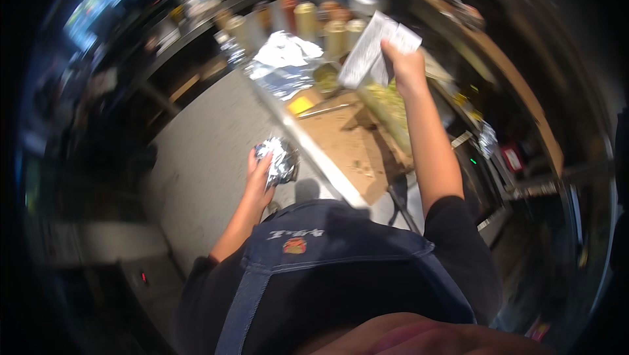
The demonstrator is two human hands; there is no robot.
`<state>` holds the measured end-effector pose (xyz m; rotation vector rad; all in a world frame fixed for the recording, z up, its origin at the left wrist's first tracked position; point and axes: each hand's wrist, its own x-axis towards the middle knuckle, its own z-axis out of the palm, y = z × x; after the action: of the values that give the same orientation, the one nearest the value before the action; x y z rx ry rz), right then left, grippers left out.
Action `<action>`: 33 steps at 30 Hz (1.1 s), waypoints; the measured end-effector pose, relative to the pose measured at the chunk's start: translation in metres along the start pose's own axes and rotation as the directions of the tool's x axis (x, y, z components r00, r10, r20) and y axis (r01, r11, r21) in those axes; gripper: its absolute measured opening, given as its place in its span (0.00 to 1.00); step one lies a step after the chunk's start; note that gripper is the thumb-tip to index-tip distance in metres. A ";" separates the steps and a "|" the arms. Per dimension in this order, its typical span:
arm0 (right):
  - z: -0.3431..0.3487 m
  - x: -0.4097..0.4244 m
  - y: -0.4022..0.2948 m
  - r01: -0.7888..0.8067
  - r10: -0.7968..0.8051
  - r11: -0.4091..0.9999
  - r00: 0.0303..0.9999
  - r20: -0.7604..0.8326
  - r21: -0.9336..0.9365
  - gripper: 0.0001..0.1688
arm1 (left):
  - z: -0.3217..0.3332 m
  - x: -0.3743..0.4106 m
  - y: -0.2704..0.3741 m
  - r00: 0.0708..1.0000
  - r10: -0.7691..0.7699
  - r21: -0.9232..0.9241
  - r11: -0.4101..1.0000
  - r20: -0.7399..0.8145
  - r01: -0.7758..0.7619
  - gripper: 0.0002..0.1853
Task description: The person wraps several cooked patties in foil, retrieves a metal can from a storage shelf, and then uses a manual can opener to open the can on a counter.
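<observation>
My left hand [259, 173] grips a crumpled foil-wrapped bundle [281, 159] low over the grey floor, left of the counter's edge. Raised over the far side of the counter, my right hand [408, 65] pinches white paper slips [368, 50] that bear writing. Below that hand lie a container of shredded pale green food [388, 104] and a brown board or cardboard sheet [339, 146]. Sheets of aluminium foil [285, 62] rest at the counter's far left part, near a small yellow item [300, 105]. The view is blurred, so what the bundle contains is hidden.
Squeeze bottles [305, 21] with pale and red contents stand behind the foil. A pale counter edge [319, 153] runs diagonally before me. Dark shelving [182, 45] is at the upper left. On the right are a long wooden-coloured ledge [521, 89] and a red item [512, 157].
</observation>
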<state>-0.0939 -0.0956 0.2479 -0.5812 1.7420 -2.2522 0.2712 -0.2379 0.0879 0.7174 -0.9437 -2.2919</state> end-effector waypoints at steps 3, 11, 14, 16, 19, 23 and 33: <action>0.133 -0.078 0.086 -0.164 0.162 0.986 0.973 0.163 -0.002 0.17 | -0.079 0.018 0.045 0.996 0.056 -0.296 0.955 0.066 -0.034 0.19; 0.394 -0.166 0.182 0.236 0.239 0.858 0.603 0.762 -0.456 0.17 | -0.225 0.029 0.192 0.938 0.311 -0.377 0.896 0.155 -0.235 0.43; 0.471 -0.169 0.189 0.229 0.271 0.870 0.516 0.812 -0.436 0.16 | -0.278 0.049 0.219 0.965 0.217 -0.273 0.947 0.146 -0.171 0.41; 0.510 -0.159 0.208 0.073 0.368 0.894 0.444 0.817 -0.443 0.16 | -0.290 0.066 0.239 0.982 0.144 -0.259 0.960 0.122 -0.108 0.40; 0.557 -0.143 0.247 -0.174 0.447 0.894 0.409 0.796 -0.413 0.12 | -0.296 0.096 0.274 0.977 0.155 -0.198 0.972 0.147 -0.125 0.37; 0.611 -0.103 0.309 -0.179 0.539 0.839 0.404 0.739 -0.514 0.12 | -0.329 0.158 0.301 0.988 0.125 -0.280 0.955 0.094 -0.095 0.38; 0.811 0.064 0.395 -0.496 0.523 0.780 0.183 0.832 -0.382 0.19 | -0.394 0.370 0.434 0.972 0.172 -0.203 0.958 -0.159 -0.203 0.29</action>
<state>0.1885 -0.9311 0.0502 -0.8513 1.0575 -0.9851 0.3909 -0.9204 0.0750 0.6548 -0.6532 -2.1065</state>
